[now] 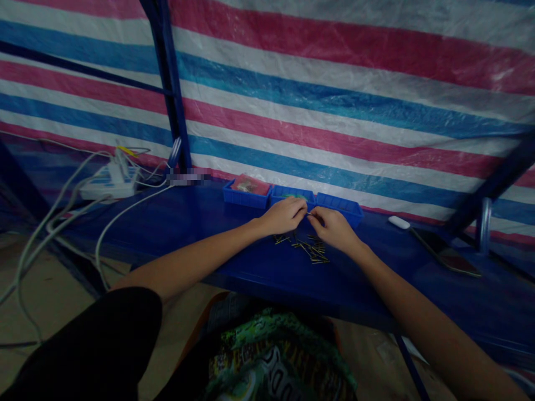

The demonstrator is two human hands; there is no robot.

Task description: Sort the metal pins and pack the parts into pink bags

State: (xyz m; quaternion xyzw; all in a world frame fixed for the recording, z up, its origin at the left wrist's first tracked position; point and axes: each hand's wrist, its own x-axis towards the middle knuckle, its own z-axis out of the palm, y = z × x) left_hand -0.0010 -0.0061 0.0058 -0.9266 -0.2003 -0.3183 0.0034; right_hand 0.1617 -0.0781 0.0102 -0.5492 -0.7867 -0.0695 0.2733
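Note:
My left hand (285, 216) and my right hand (333, 228) meet over the blue table (188, 223), both with fingers pinched together. Between the fingertips a thin metal pin (310, 214) shows, touched by both hands. Just below the hands lies a loose heap of several similar small metal pins (307, 248) on the table top. Behind the hands stand three small blue trays (292, 199) in a row; the left one holds reddish contents.
A white power strip (109, 181) with several cables sits at the table's far left. A white small device (399, 223) and a dark phone (449, 253) lie at the right. A striped tarpaulin (334, 100) closes the back. Blue frame posts (169, 83) stand behind.

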